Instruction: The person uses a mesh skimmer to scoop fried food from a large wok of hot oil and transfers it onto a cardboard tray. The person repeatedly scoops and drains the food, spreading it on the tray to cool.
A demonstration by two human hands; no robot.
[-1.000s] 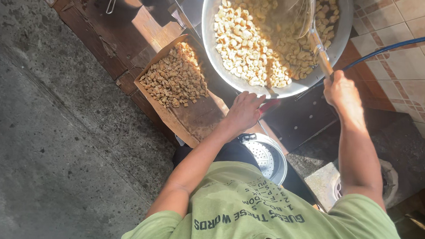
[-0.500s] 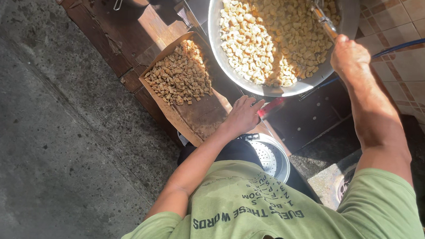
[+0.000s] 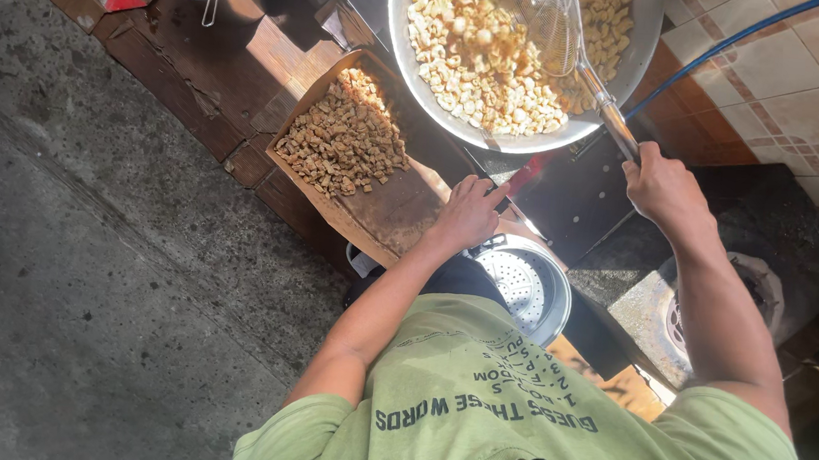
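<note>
My right hand (image 3: pixel 660 185) is clamped on the handle of the wire skimmer (image 3: pixel 549 24), whose mesh sits in the wok (image 3: pixel 632 73) among pale frying pieces (image 3: pixel 478 72); my left hand (image 3: pixel 468 213) rests flat, fingers apart, on the cardboard tray (image 3: pixel 401 210) beside the browned cubes (image 3: pixel 343 144), at the table's near edge.

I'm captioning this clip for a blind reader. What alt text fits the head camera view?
Seen from above, a person in a green shirt grips the handle of a wire skimmer with the right hand, its basket in a big metal pan of pale fried pieces. The left hand rests flat on a cardboard tray holding browner chunks.
</note>
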